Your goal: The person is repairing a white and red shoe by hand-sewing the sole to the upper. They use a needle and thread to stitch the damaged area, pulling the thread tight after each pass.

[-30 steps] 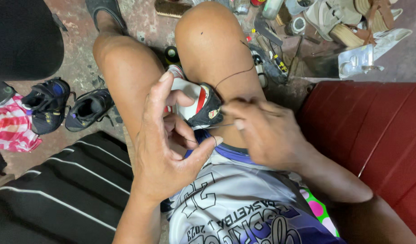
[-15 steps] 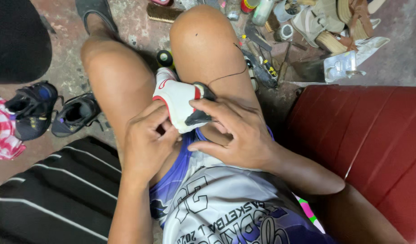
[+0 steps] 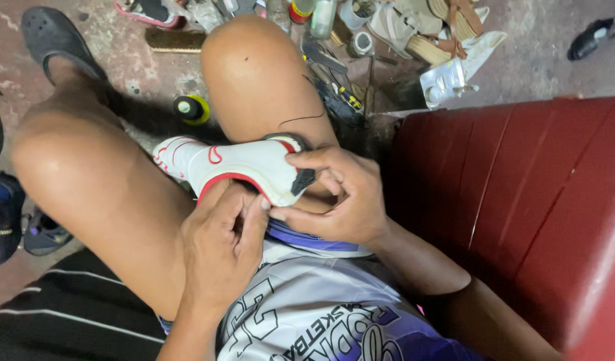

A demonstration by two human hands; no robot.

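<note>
A dark clog (image 3: 50,40) sits far left on the floor (image 3: 541,63). The left hand (image 3: 220,251) pinches the white-and-red shoe (image 3: 244,167) from below, between the knees; the right hand (image 3: 341,197) grips its heel end, fingers curled. A thin thread (image 3: 301,120) trails over the knee and could snag. The red seat (image 3: 521,200) crowds the right; cluttered tools (image 3: 334,80) hem the front.

From my feed, I can make out a silvery blister pack (image 3: 446,81) on the floor just beyond the red seat (image 3: 521,200), rectangular and crumpled. Left of the seat, past the knee, lies a small black bottle with a yellow-green label band (image 3: 190,109). No signs or screens.
</note>
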